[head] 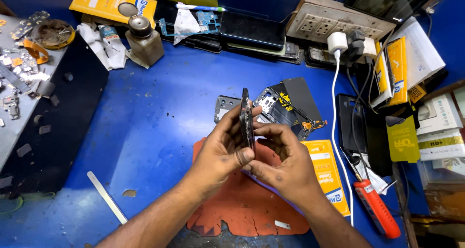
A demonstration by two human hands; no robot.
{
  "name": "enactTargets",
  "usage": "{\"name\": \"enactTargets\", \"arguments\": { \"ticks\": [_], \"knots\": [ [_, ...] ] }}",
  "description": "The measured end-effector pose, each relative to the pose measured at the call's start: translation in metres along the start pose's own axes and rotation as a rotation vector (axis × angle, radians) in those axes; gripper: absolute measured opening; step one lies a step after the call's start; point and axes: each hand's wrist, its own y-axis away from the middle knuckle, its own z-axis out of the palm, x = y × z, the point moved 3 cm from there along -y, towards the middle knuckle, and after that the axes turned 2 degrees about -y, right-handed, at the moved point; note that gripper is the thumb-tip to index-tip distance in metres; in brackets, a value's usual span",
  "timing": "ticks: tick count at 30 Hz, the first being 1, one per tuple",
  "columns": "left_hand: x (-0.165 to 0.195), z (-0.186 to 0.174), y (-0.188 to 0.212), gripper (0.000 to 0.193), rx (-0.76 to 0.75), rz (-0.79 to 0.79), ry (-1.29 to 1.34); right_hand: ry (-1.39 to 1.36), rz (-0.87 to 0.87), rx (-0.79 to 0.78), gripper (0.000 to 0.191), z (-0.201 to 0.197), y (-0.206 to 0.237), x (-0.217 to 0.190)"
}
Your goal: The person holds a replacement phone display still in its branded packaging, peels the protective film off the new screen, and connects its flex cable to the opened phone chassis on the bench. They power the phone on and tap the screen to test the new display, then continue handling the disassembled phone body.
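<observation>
Closest to us, over the torn orange mat, we hold a dark phone body edge-on and upright between both hands. Our left hand is clamped on it, thumb pressed against its lower end and fingers wrapped behind. Our right hand pinches its near edge from the other side, fingers curled together on it. Left of the mat a thin metal strip lies on the blue table; to the right rest a yellow packet and a red-handled screwdriver. Just beyond our fingers sit a grey phone frame and an opened phone with a black back cover. Farther off stand a dirty pump bottle, a stack of dark phones, and a power strip with a white charger plugged in.
</observation>
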Motion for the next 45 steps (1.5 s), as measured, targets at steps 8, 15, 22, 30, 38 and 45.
{"name": "enactTargets", "arguments": {
  "ticks": [8, 15, 22, 30, 38, 45],
  "knots": [
    [0.002, 0.001, -0.001, 0.104, -0.023, -0.011, 0.041, -0.177, -0.046, 0.011, 0.060, -0.001, 0.000, -0.003],
    [-0.014, -0.002, 0.004, 0.070, 0.063, -0.051, 0.153, 0.093, -0.143, 0.138, 0.073, 0.004, 0.002, -0.004],
    [-0.033, 0.001, 0.007, 0.050, 0.144, -0.107, 0.374, 0.531, -0.196, 0.260, 0.078, 0.015, 0.008, -0.010],
    [-0.026, -0.007, 0.009, 0.068, 0.211, -0.097, 0.338, 0.641, -0.359, 0.267, 0.076, 0.032, 0.015, -0.013],
    [-0.008, -0.014, 0.010, 0.077, 0.123, -0.061, 0.286, 0.470, -0.286, 0.277, 0.063, 0.029, 0.017, -0.006],
    [-0.002, -0.011, 0.008, 0.082, 0.044, -0.093, 0.196, 0.393, -0.221, 0.280, 0.072, 0.022, 0.012, -0.007]
  ]
}}
